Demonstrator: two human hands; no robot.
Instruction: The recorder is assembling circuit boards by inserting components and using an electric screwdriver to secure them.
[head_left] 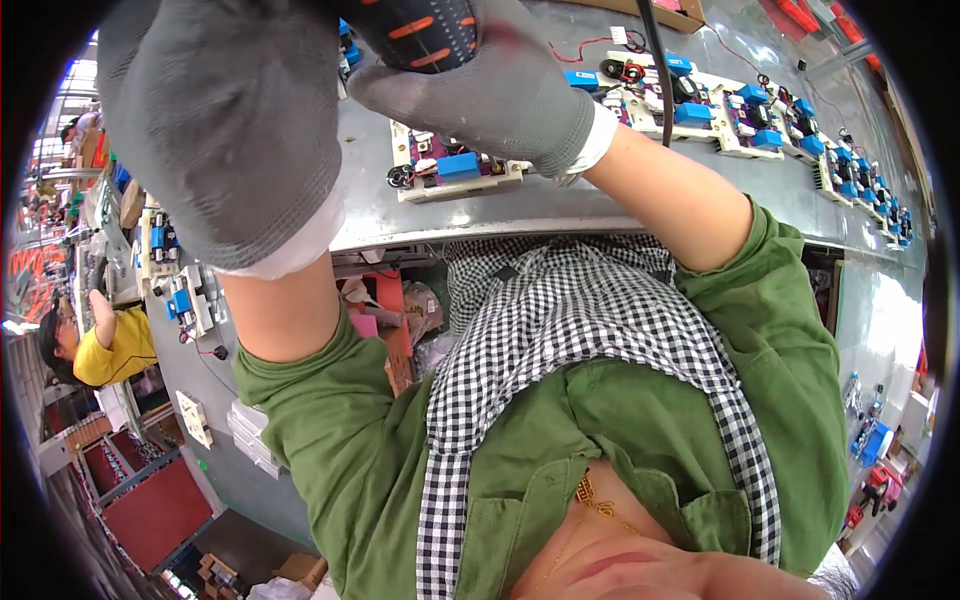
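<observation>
My right hand (510, 95), in a grey knit glove with a white cuff, is closed around a thick black electric screwdriver (415, 32) with orange marks. Its thumb lies along the lower side, and the top edge cuts off the tool's far end. My left hand (225, 120), gloved the same way, looms large close to the camera, left of the tool. Its fingers are hidden, so what it holds cannot be told. Below my right hand, a circuit board assembly (458, 167) with blue blocks sits in a cream-white frame on the grey metal table (370, 215).
Several similar board assemblies (750, 122) run along the table to the right. A black cable (661, 75) hangs beside my right forearm. More boards (185, 303) stand on the left bench, where a person in yellow (118, 348) works beyond. An orange-red box (391, 310) sits beneath the table edge.
</observation>
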